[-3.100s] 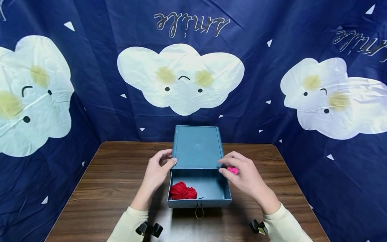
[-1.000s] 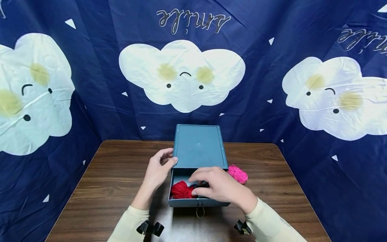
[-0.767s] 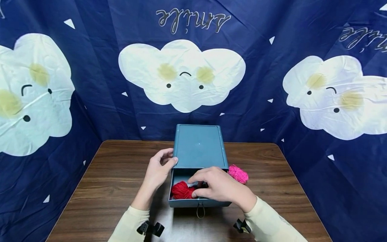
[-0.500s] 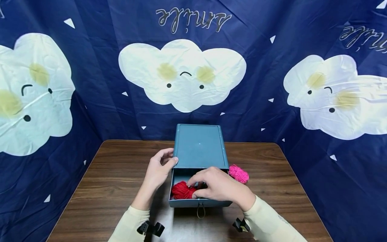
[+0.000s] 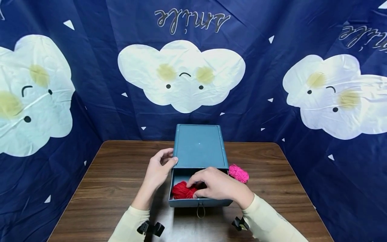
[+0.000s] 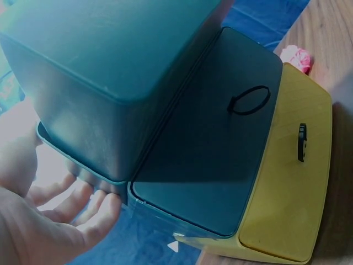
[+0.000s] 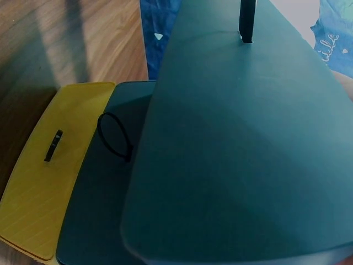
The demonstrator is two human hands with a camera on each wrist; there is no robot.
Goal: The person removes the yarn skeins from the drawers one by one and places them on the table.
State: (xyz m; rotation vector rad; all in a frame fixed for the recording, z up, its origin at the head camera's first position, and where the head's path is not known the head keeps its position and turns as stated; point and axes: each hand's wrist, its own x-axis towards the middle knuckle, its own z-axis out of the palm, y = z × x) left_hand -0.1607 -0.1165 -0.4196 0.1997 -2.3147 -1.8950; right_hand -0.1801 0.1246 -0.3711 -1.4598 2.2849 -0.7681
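Note:
A teal drawer unit [image 5: 198, 144] stands on the table, its top drawer [image 5: 182, 203] pulled out toward me. Inside that drawer, at the left, lies a ball of red yarn [image 5: 181, 191]. My right hand [image 5: 213, 185] reaches into the drawer with fingers and thumb bent around the red yarn's right side; its palm hides part of the drawer. With bent fingers, my left hand [image 5: 158, 169] rests against the unit's left side, thumb at the front corner. In the left wrist view the left fingertips [image 6: 113, 204] touch the unit near its edge. A ball of pink yarn [image 5: 239, 173] lies right of the unit.
Below the open drawer are a shut teal drawer [image 6: 204, 138] with a black loop pull and a shut yellow drawer [image 6: 292, 165]. A dark cord loop [image 5: 201, 211] hangs from the top drawer's front. A blue cloud-print cloth [image 5: 257, 117] surrounds the wooden table [image 5: 115, 188].
My right hand has moved from the pink yarn beside the unit into the drawer, and its fingers have closed in on the red yarn. The left hand has stayed nearly still.

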